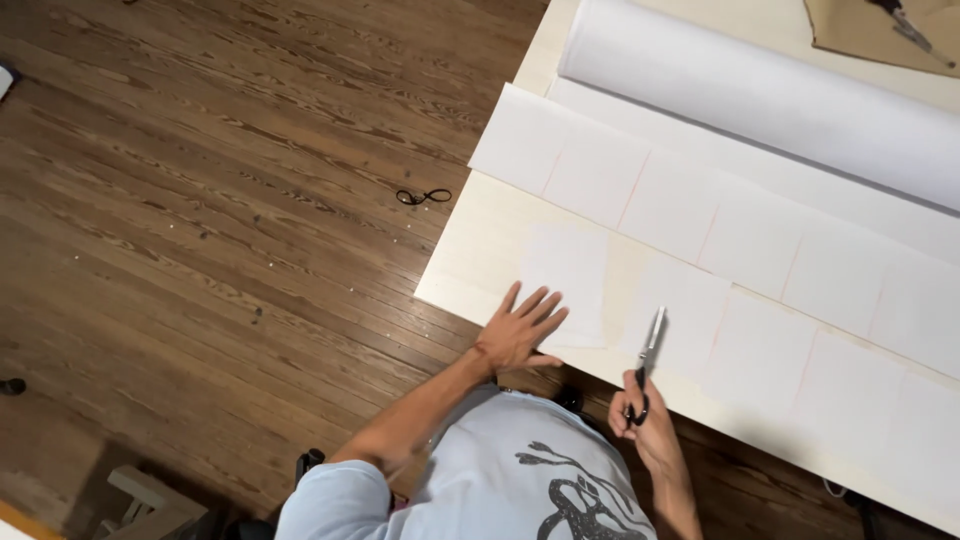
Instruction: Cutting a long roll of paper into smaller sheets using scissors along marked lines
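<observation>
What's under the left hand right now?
The left hand lies flat, fingers spread, on a thin white paper sheet on the pale table. Anything beneath the palm is covered.

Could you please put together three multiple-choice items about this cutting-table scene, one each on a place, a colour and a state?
1. Where does the left hand rest?
A. Flat on the white sheet near the table's edge
B. On the floor
C. On the paper roll

2. What colour are the thin lines drawn across the white sheets?
A. Blue
B. Faint red
C. Green

3. How are the scissors in the right hand held?
A. Lying loose on the table
B. Gripped by the handles, blades pointing away over the sheet
C. Hanging from the wrist

Answers: 1 A, the fingers are spread flat on the sheet by the table edge; 2 B, the marks look pale red; 3 B, the fingers sit in the dark handles and the blades point up the table.
</observation>
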